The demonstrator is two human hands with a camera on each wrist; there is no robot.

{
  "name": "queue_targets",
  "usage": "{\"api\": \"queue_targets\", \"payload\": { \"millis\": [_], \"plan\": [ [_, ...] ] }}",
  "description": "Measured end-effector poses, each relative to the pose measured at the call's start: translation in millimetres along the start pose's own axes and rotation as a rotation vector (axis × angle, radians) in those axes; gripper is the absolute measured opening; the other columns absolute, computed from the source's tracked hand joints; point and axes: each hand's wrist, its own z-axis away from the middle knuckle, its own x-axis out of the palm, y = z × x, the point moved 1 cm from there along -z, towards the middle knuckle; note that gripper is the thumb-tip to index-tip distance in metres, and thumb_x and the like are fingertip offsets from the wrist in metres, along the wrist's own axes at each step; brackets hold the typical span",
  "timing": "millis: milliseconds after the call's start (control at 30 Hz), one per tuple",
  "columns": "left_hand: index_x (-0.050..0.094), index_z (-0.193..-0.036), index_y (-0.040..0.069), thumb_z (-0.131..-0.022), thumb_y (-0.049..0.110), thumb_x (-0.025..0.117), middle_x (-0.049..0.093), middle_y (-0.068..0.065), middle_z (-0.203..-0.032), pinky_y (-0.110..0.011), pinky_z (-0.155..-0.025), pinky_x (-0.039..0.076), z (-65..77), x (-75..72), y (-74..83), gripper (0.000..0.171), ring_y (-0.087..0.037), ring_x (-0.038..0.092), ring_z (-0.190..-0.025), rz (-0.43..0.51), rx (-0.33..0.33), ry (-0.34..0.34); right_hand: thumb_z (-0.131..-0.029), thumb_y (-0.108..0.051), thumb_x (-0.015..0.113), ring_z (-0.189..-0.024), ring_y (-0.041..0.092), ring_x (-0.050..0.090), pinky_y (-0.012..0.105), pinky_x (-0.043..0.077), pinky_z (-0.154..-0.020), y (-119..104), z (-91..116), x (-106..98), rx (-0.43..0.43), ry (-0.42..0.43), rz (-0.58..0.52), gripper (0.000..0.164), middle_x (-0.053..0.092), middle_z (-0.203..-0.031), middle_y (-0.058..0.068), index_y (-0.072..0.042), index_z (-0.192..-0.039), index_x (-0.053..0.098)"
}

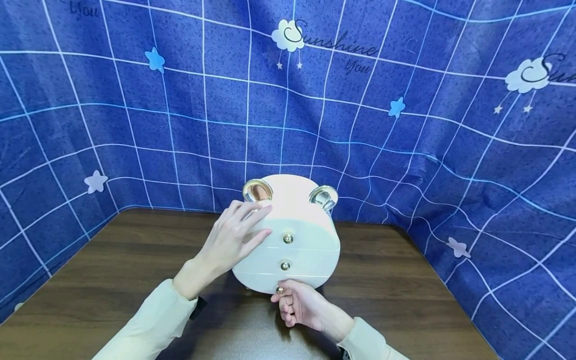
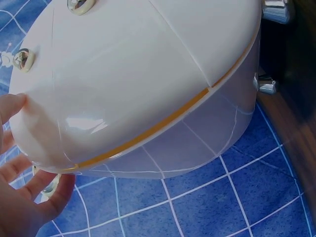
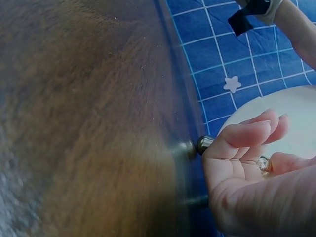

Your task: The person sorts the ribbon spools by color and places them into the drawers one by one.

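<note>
A glossy white rounded drawer box (image 1: pixel 315 235) stands on the table, with three round gold knobs down its front and two metallic, dish-shaped ears on top. My left hand (image 1: pixel 227 237) rests against the upper left of the box, fingers spread and lightly bent; the left wrist view shows these fingers (image 2: pixel 37 185) at its edge near one ear. Below, my right hand (image 1: pixel 306 305) pinches the lowest knob (image 1: pixel 280 290) between thumb and fingers. That same knob (image 3: pixel 264 164) appears between thumb and curled fingers in the right wrist view. All drawers look closed.
The dark brown wooden table (image 1: pixel 382 300) extends around the box. Behind and beside it hangs a blue gridded cloth (image 1: pixel 180 125) with stars and clouds. Short metal feet (image 2: pixel 266 85) hold the box off the tabletop.
</note>
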Motion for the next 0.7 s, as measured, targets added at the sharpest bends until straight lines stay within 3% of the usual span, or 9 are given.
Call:
{"api": "queue_targets", "payload": {
  "millis": [367, 500, 633, 700],
  "plan": [
    [0.062, -0.129, 0.018, -0.085, 0.03, 0.07, 0.064, -0.004, -0.118, -0.038, -0.083, 0.047, 0.4, 1.0, -0.4, 0.047, -0.024, 0.054, -0.1, -0.003, 0.005, 0.005, -0.095, -0.043, 0.044, -0.044, 0.004, 0.047, 0.022, 0.039, -0.049, 3, -1, 2, -0.013, 0.025, 0.009, 0.036, 0.052, -0.051, -0.013, -0.014, -0.084, 0.062],
    [0.061, -0.13, 0.017, -0.085, 0.031, 0.07, 0.063, -0.004, -0.119, -0.039, -0.084, 0.047, 1.5, 0.2, -0.5, 0.048, -0.024, 0.053, -0.101, -0.001, 0.003, 0.004, -0.095, -0.048, 0.044, -0.042, 0.003, 0.048, 0.021, 0.038, -0.046, 2, 7, 11, -0.021, 0.02, 0.068, 0.041, 0.054, -0.05, -0.012, -0.014, -0.082, 0.063],
    [0.062, -0.129, 0.017, -0.085, 0.03, 0.071, 0.063, -0.004, -0.122, -0.038, -0.088, 0.046, 3.3, -3.1, -1.4, 0.046, -0.022, 0.054, -0.105, 0.042, -0.018, -0.003, -0.097, -0.043, 0.048, -0.044, 0.004, 0.052, 0.019, 0.041, -0.044, -17, 28, 29, -0.116, -0.033, 0.183, 0.04, 0.058, -0.054, -0.007, -0.007, -0.089, 0.064],
    [0.063, -0.127, 0.015, -0.086, 0.029, 0.071, 0.064, -0.003, -0.123, -0.037, -0.092, 0.045, 4.6, -6.9, -2.7, 0.044, -0.021, 0.055, -0.107, 0.069, -0.028, -0.001, -0.099, -0.035, 0.047, -0.049, 0.006, 0.056, 0.021, 0.045, -0.045, -33, 43, 37, -0.247, -0.066, 0.293, 0.039, 0.063, -0.061, 0.001, 0.0, -0.096, 0.063]
  ]
}}
